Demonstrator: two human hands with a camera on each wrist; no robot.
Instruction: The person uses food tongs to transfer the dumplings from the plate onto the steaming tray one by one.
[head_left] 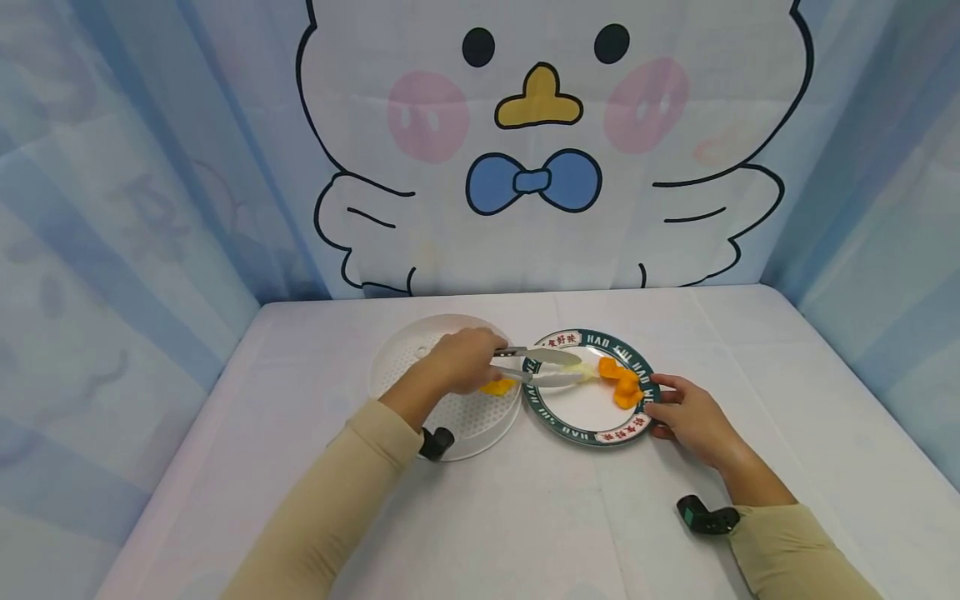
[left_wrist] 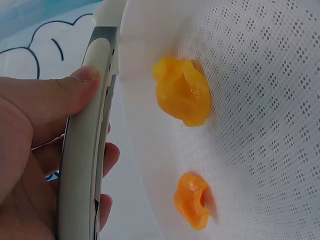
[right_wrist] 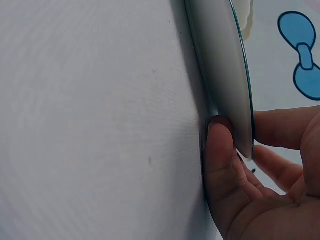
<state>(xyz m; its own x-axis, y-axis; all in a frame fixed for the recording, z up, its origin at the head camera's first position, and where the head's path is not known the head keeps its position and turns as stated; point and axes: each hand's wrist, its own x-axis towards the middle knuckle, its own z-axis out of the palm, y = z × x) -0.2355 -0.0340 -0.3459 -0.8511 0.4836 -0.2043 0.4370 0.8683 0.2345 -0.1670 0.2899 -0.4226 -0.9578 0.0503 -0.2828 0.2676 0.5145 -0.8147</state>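
Observation:
My left hand [head_left: 468,358] grips a pair of tongs [left_wrist: 82,145] with pale handles, over the right side of a white perforated basket [head_left: 468,421]. The tongs' light-coloured tips reach right, over a white plate [head_left: 573,408] with a green lettered rim. Close by the tips is a pale yellowish piece [head_left: 585,371]. Shiny orange pieces [head_left: 626,392] lie on the plate's right part. My right hand [head_left: 693,421] pinches the plate's right rim, thumb and fingers on opposite faces in the right wrist view. Inside the basket sit a yellow-orange piece [left_wrist: 182,92] and a smaller orange piece [left_wrist: 192,200].
The basket and the plate stand side by side on a white-covered table [head_left: 525,533]. A curtain with a cartoon face [head_left: 540,167] hangs behind the table, and blue-white curtains [head_left: 112,250] flank it. Dark wrist-worn devices [head_left: 705,515] sit by both sleeves.

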